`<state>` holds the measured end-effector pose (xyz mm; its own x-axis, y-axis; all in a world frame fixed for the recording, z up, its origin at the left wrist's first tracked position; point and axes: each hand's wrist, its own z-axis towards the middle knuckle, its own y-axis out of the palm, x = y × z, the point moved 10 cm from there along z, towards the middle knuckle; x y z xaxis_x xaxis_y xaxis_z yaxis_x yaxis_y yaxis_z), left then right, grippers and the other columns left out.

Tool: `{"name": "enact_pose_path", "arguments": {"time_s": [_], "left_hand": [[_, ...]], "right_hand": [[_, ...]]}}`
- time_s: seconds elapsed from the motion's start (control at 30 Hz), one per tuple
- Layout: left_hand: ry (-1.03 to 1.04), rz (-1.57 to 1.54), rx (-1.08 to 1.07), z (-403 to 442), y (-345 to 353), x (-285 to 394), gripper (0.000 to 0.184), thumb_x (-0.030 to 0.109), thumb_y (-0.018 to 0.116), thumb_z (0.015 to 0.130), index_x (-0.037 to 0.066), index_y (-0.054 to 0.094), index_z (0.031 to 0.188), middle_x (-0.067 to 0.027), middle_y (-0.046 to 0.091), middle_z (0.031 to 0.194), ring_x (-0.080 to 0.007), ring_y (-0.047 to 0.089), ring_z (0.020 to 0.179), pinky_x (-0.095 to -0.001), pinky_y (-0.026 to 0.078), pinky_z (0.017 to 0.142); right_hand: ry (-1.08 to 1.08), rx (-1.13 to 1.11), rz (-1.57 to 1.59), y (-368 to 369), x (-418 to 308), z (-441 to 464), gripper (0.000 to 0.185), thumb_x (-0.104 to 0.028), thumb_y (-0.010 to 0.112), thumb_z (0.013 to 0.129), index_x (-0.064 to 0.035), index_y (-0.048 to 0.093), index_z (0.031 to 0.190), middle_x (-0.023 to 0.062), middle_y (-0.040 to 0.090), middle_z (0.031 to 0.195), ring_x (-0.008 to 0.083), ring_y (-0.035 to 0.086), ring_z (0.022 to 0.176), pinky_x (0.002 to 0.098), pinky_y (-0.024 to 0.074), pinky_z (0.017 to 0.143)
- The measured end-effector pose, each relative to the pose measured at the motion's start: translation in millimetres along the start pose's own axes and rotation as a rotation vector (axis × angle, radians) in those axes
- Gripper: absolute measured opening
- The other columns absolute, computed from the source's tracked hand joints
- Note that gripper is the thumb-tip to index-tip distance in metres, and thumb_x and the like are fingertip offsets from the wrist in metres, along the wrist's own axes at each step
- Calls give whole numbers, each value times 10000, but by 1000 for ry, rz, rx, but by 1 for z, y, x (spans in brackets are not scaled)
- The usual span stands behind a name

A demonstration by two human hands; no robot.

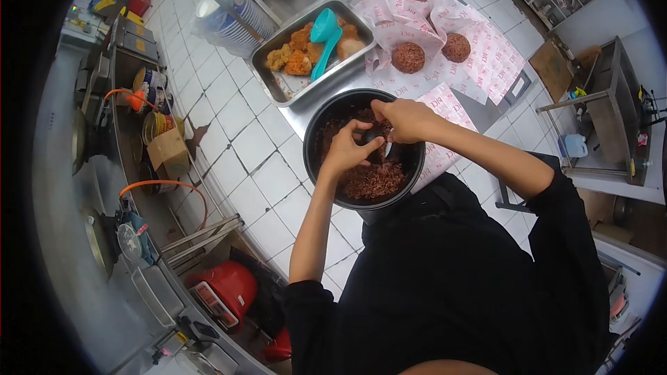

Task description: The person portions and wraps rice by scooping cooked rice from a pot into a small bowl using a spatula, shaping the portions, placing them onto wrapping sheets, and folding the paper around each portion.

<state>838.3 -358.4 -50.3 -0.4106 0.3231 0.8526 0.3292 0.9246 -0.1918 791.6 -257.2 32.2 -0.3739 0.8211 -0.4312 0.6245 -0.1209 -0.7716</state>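
Observation:
Both my hands are inside a round black pot (311, 167) of reddish-brown rice (372, 182). The fingers of my left hand (351, 147) curl round the near side of a dark, rounded tool (376, 144). On its other side is my right hand (403, 121), fingers bent and closed on something dark that they largely cover. A small whitish piece shows just below my right fingers. Behind the pot, a metal tray (283, 99) holds fried pieces (299, 62) and a turquoise spoon (324, 26). Two round rice balls (408, 57) rest on printed paper sheets (493, 66) to the right.
Stacked cups in plastic (233, 17) stand beyond the tray at the left. A cardboard box (168, 153) and tins line the left counter, with a red scale (229, 288) lower down. At the right is a metal rack (604, 111); white floor tiles surround the work surface.

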Motion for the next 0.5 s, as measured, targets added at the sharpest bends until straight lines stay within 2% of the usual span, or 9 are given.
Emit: {"name": "enact_pose_path", "arguments": {"time_s": [0.07,0.27,0.37,0.43,0.47,0.5], "left_hand": [[2,-15,53,-3,-8,-3,548,263,752,853,7,529,1284,-200,600,1120,-245,657,957,-338,639,639],[-39,-284,171,-35,-40,3,449,231,617,951,23,493,1329,-211,609,1145,-251,635,1032,-356,634,712],[3,-321,259,-62,-55,6,397,205,542,995,32,470,1345,-201,616,1149,-245,632,1042,-359,627,729],[33,-335,336,-84,-62,9,383,198,523,1003,39,469,1347,-186,626,1140,-241,637,1035,-362,628,718],[56,-335,414,-97,-65,19,336,193,487,1019,43,513,1318,-150,656,1062,-187,637,993,-293,585,702],[101,-312,473,-104,-70,19,321,191,480,1021,42,533,1300,-139,661,1034,-166,632,977,-275,562,710]], "right_hand": [[-18,40,-86,-4,-10,1,471,-187,773,750,-60,526,1131,176,689,900,379,678,886,480,529,709],[-256,182,-526,-57,-57,-32,237,-190,724,776,-28,654,934,151,693,772,315,703,747,425,529,609],[-294,315,-660,-86,-77,-57,35,-178,729,698,-143,733,698,74,714,746,243,711,764,356,491,602],[-353,307,-738,-84,-87,-55,35,-177,711,727,-165,720,695,35,702,717,197,707,754,353,471,602],[-391,300,-776,-76,-91,-47,43,-173,704,739,-170,718,699,23,698,715,191,704,752,354,469,607],[-428,295,-812,-66,-93,-39,53,-169,696,752,-175,717,703,11,695,713,184,702,749,355,467,612]]}}
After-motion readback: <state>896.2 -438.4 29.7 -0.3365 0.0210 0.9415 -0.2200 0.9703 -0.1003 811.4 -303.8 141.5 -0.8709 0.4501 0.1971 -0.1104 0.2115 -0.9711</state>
